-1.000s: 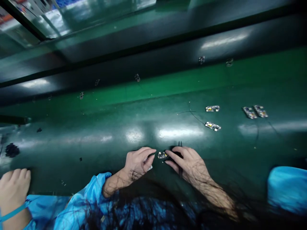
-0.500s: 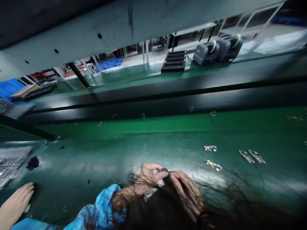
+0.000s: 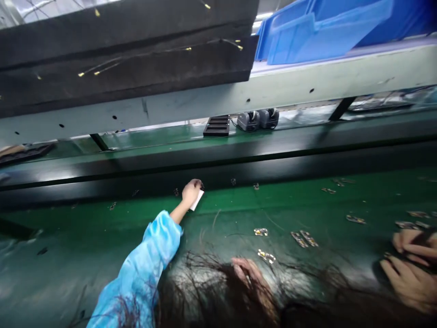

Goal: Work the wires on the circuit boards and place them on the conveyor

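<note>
My left hand (image 3: 191,193), in a light blue sleeve, is stretched forward to the dark strip beyond the green surface. Its fingers are closed on a small circuit board (image 3: 201,186), mostly covered by the fingertips. A white slip (image 3: 197,200) sticks out beneath that hand. My right hand (image 3: 253,279) is low in the middle, close to my body, its fingers loosely bent and apart. Loose hair hides part of it, and nothing shows in its fingers. Just ahead of it lie two small circuit boards, a nearer one (image 3: 266,256) and a farther one (image 3: 261,232).
Another person's hands (image 3: 411,266) work at the right edge. A pair of boards (image 3: 304,239) lies between us, with several more along the strip. Across the front runs a pale shelf beam (image 3: 191,105), with blue bins (image 3: 324,34) above. Beyond stand a black tray (image 3: 217,125) and grey machines (image 3: 257,120).
My left hand has moved away from my right hand and out to the dark strip. The view has tilted up and turned right, bringing in the bins and the other person's hands.
</note>
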Demonstrator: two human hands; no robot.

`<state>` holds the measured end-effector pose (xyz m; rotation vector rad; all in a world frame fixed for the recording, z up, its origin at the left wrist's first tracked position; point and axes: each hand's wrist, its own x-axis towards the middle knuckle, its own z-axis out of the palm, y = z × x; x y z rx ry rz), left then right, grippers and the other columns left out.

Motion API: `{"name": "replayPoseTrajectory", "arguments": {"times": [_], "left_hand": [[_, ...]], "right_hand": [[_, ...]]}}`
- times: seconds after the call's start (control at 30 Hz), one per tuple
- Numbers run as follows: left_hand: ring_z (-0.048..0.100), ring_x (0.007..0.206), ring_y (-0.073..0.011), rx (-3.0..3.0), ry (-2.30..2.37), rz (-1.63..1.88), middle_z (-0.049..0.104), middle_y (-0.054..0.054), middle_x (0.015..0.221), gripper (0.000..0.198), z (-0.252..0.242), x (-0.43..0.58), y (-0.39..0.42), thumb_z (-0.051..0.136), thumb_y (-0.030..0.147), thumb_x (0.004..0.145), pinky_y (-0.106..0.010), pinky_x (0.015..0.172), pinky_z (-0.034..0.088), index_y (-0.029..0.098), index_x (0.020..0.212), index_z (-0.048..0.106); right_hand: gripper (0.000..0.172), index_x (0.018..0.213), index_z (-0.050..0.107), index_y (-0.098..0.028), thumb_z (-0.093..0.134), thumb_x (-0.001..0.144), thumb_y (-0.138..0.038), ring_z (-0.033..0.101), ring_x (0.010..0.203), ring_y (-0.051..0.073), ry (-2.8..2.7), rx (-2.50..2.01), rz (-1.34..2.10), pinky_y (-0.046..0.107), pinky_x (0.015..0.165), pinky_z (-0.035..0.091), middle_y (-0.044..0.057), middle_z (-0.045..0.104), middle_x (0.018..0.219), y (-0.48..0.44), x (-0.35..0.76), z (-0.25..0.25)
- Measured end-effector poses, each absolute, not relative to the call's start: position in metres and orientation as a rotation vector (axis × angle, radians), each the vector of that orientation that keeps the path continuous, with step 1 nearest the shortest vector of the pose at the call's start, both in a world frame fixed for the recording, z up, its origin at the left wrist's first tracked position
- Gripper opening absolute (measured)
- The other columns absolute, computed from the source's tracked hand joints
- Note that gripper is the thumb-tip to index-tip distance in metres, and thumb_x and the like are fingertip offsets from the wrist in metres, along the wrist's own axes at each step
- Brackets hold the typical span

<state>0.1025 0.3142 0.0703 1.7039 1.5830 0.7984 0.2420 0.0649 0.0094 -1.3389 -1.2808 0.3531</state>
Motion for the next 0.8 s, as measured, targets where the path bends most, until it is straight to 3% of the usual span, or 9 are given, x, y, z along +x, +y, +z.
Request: {"name": "replayPoseTrajectory", "arguments": {"times": [0.1, 0.2, 0.3, 0.37, 0.5, 0.67, 0.8], "left_hand": [[0.071, 0.092, -0.0203, 1.761, 1.500, 0.827, 0.077, -0.007, 0.093, 0.032, 0.052, 0.114, 0.227, 0.047, 0.036, 0.098, -0.031, 0.085, 0.055, 0.019, 0.106, 0.072], [0.073, 0.078, -0.0199, 1.759, 1.470, 0.776, 0.079, -0.008, 0.087, 0.026, 0.033, 0.120, 0.137, 0.053, 0.033, 0.093, -0.031, 0.069, 0.056, 0.025, 0.105, 0.075], [0.073, 0.069, -0.0162, 1.707, 1.610, 0.752, 0.079, -0.013, 0.090, 0.036, 0.024, 0.117, 0.077, 0.044, 0.023, 0.096, -0.028, 0.056, 0.050, 0.026, 0.120, 0.071], [0.073, 0.066, -0.0132, 1.694, 1.686, 0.756, 0.079, -0.014, 0.090, 0.044, 0.026, 0.110, 0.054, 0.037, 0.018, 0.098, -0.026, 0.054, 0.049, 0.025, 0.134, 0.061], [0.074, 0.069, -0.0135, 1.750, 1.570, 0.803, 0.079, -0.015, 0.103, 0.049, 0.040, 0.089, 0.022, 0.048, 0.019, 0.096, -0.026, 0.054, 0.051, 0.027, 0.145, 0.049], [0.077, 0.080, -0.0140, 1.930, 1.571, 0.643, 0.081, -0.008, 0.101, 0.045, 0.056, 0.071, -0.001, 0.054, 0.016, 0.094, -0.022, 0.058, 0.055, 0.032, 0.136, 0.059], [0.077, 0.081, -0.0137, 1.652, 1.391, 0.538, 0.081, -0.003, 0.101, 0.042, 0.057, 0.061, -0.005, 0.056, 0.027, 0.093, -0.020, 0.061, 0.057, 0.030, 0.135, 0.061]], "right_hand": [[0.024, 0.098, 0.058, -0.045, 0.051, 0.076, -0.038, 0.071, 0.072, 0.016, -1.133, -1.511, 0.546, 0.022, 0.058, 0.058, -0.003, 0.070, 0.083, 0.060, 0.238, 0.005], [0.035, 0.106, 0.054, -0.045, 0.056, 0.071, -0.046, 0.072, 0.071, 0.018, -1.213, -1.455, 0.701, 0.024, 0.057, 0.059, -0.008, 0.070, 0.085, 0.050, 0.231, 0.005], [0.031, 0.097, 0.060, -0.043, 0.062, 0.066, -0.047, 0.071, 0.067, 0.017, -1.260, -1.461, 0.706, 0.025, 0.055, 0.059, -0.010, 0.069, 0.082, 0.036, 0.223, 0.011], [0.023, 0.090, 0.062, -0.041, 0.063, 0.067, -0.043, 0.069, 0.064, 0.016, -1.260, -1.468, 0.691, 0.024, 0.055, 0.058, -0.009, 0.068, 0.078, 0.025, 0.219, 0.016], [0.005, 0.073, 0.064, -0.036, 0.060, 0.070, -0.038, 0.065, 0.052, 0.013, -1.233, -1.415, 0.720, 0.018, 0.046, 0.054, -0.009, 0.067, 0.064, 0.007, 0.215, 0.024], [0.007, 0.067, 0.062, -0.032, 0.059, 0.071, -0.036, 0.062, 0.045, 0.010, -1.149, -1.399, 0.737, 0.014, 0.043, 0.051, -0.009, 0.065, 0.059, -0.014, 0.220, 0.019], [0.009, 0.065, 0.064, -0.031, 0.067, 0.064, -0.039, 0.062, 0.047, 0.011, -1.175, -1.378, 0.778, 0.017, 0.043, 0.052, -0.007, 0.064, 0.062, -0.030, 0.228, 0.011]]}}
